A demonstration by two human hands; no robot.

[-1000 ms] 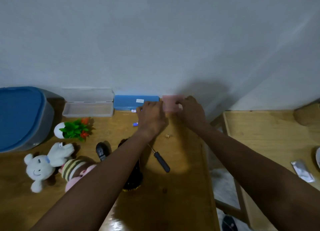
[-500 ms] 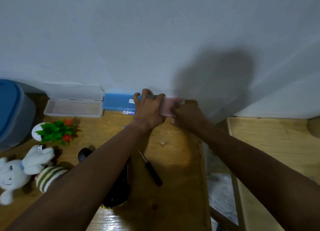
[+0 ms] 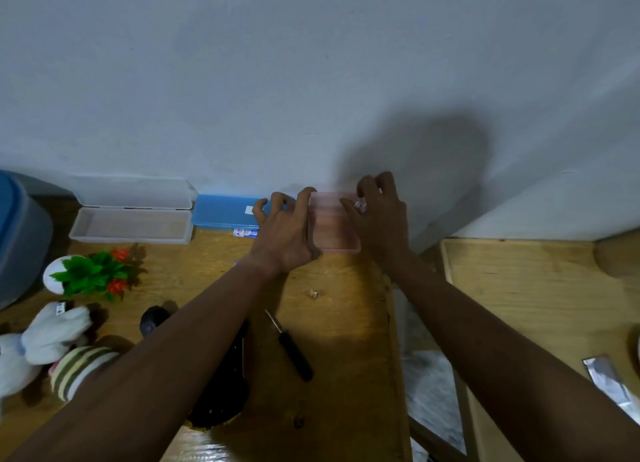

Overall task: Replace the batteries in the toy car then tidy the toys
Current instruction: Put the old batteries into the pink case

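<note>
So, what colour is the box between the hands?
Pale pink box, translucent; the head view shows it, slightly blurred.

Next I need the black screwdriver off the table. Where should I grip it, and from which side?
Grip the screwdriver by its thick black handle, the near-right end; the thin metal shaft points far-left toward the left hand. It lies flat on the table, so come from above, fingers across the handle. The right side looks clearer: the left forearm lies close alongside.

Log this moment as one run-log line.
stage: pink box handling | left hand: on pink box | right hand: on box | screwdriver: idle
</note>
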